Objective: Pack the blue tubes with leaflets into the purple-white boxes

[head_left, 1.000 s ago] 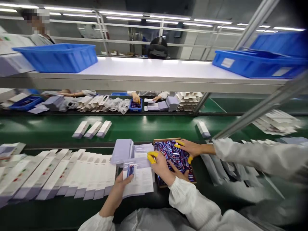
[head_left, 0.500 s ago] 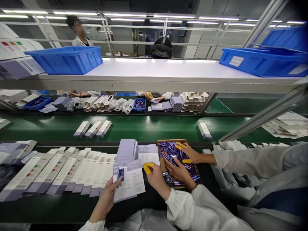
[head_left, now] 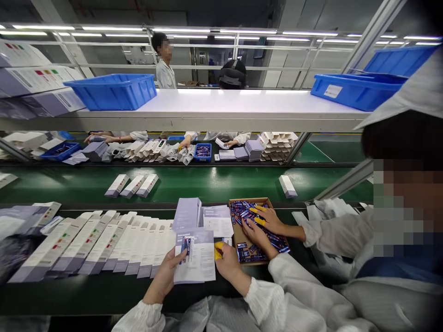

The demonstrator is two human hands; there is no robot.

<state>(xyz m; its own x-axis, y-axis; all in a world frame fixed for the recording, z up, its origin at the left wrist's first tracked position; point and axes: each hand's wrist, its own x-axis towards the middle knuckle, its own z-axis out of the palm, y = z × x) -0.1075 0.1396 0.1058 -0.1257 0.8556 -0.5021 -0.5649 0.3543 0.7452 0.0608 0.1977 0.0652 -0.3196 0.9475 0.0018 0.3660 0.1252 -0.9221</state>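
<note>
My left hand (head_left: 168, 272) grips a printed leaflet (head_left: 199, 269) at its left side, the thumb pressing a small pack of batteries (head_left: 187, 249) flat on the paper. Just right of the leaflet is my right hand (head_left: 228, 263), with yellow finger covers and its fingers curled together; what they hold, if anything, is hidden. Beyond the leaflet lie a lilac stack of booklets (head_left: 187, 213) and more printed sheets (head_left: 218, 221). A cardboard box (head_left: 233, 199) full of batteries stands to the right, and a co-worker's two hands (head_left: 265, 226) reach into it.
A row of white and lilac cartons (head_left: 90, 244) leans to the left. Behind runs a green conveyor belt (head_left: 214, 184) carrying several cartons. Above it a white shelf (head_left: 224, 101) holds blue bins (head_left: 114, 92). The co-worker's sleeve (head_left: 339, 230) crosses close on the right.
The leaflet in my left hand has turned more upright in view. My right hand remains beside it, slightly lower. The co-worker's head has come into view at right, and the co-worker's hands have shifted in the box.
</note>
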